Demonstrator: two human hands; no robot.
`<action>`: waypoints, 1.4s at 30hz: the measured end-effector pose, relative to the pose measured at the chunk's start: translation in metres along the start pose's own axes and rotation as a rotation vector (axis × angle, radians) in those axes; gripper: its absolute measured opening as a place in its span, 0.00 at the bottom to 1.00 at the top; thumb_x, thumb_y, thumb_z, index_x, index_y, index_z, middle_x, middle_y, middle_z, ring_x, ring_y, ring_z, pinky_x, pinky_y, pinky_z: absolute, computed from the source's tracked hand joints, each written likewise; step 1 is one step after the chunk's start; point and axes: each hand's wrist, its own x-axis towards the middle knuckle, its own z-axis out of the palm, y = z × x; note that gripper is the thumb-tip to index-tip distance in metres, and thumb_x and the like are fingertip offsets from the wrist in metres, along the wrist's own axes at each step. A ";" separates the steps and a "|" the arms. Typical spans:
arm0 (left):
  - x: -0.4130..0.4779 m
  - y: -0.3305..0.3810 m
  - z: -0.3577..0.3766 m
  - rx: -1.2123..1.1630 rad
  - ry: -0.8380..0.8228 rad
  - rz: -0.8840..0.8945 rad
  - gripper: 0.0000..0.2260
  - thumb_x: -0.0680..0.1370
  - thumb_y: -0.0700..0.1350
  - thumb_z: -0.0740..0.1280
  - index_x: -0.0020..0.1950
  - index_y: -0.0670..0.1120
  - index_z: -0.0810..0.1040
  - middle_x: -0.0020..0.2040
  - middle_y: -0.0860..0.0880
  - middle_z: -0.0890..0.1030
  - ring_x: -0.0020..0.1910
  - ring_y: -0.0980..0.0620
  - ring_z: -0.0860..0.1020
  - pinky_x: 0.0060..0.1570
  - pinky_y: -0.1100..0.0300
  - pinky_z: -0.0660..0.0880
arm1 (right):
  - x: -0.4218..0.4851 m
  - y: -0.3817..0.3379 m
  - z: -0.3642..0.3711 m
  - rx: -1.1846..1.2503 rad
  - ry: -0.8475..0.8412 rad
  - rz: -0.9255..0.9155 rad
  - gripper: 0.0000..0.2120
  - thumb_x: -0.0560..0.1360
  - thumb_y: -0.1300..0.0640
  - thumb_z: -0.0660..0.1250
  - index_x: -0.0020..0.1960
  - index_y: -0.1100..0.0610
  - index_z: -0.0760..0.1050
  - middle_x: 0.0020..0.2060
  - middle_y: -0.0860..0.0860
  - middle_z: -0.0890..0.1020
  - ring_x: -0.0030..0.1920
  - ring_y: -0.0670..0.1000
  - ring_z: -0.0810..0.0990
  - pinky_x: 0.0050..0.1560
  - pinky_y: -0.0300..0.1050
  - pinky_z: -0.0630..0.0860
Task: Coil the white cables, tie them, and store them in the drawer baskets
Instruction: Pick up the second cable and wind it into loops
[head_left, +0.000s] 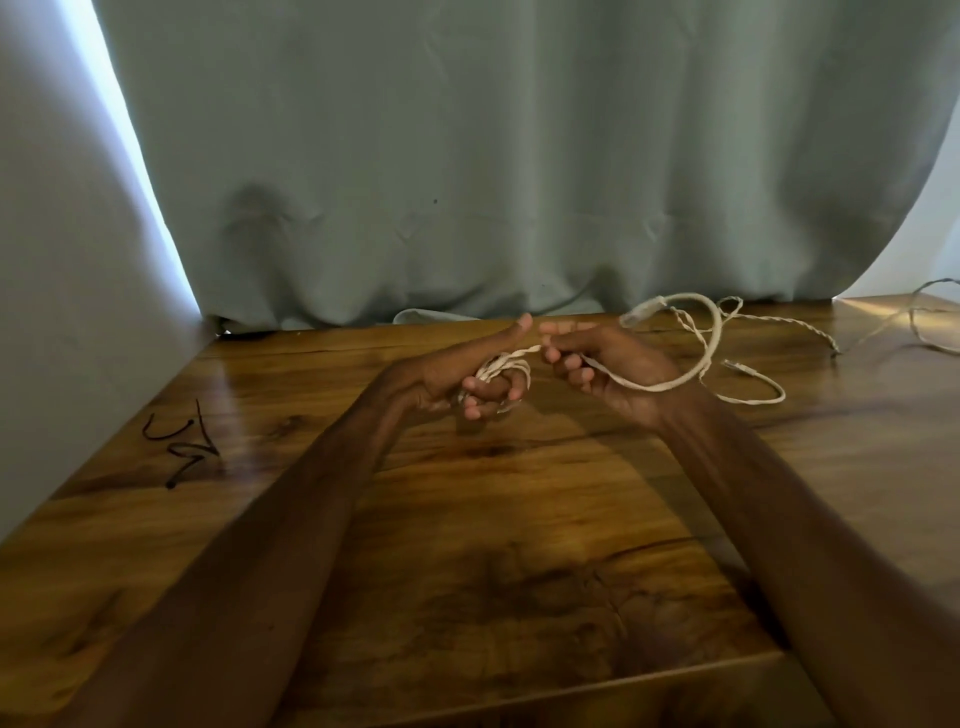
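A white cable is partly wound into a small coil around the curled fingers of my left hand, whose thumb points forward. My right hand pinches the cable just right of the coil. The free length loops up and over my right wrist, and its plug end hangs in the air behind that hand. More white cable lies on the wooden table to the right, with a twisted strand beyond it. No drawer or basket shows.
A grey-green curtain hangs along the table's far edge. A white wall closes the left side. Black scribbles mark the table's left part. Another thin cable trails at the far right corner.
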 end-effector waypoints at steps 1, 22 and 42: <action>-0.001 0.005 0.003 -0.013 -0.027 0.032 0.28 0.84 0.62 0.54 0.38 0.42 0.75 0.19 0.53 0.60 0.18 0.55 0.66 0.23 0.65 0.64 | 0.002 -0.001 -0.001 0.109 -0.008 0.047 0.11 0.81 0.68 0.62 0.62 0.63 0.75 0.34 0.52 0.79 0.27 0.41 0.72 0.23 0.29 0.68; -0.007 0.003 -0.010 -0.300 0.058 0.037 0.25 0.85 0.46 0.55 0.27 0.49 0.65 0.18 0.53 0.61 0.16 0.54 0.63 0.19 0.63 0.65 | 0.024 0.033 -0.017 -1.263 0.193 -0.828 0.24 0.77 0.50 0.69 0.72 0.52 0.73 0.69 0.51 0.75 0.71 0.51 0.70 0.72 0.47 0.64; -0.002 0.039 0.020 -0.733 -0.073 0.356 0.27 0.86 0.49 0.52 0.27 0.51 0.69 0.17 0.56 0.64 0.16 0.57 0.64 0.18 0.67 0.59 | 0.020 0.068 0.009 -1.190 -0.072 -0.562 0.12 0.85 0.58 0.58 0.55 0.62 0.79 0.47 0.49 0.82 0.46 0.47 0.81 0.48 0.38 0.73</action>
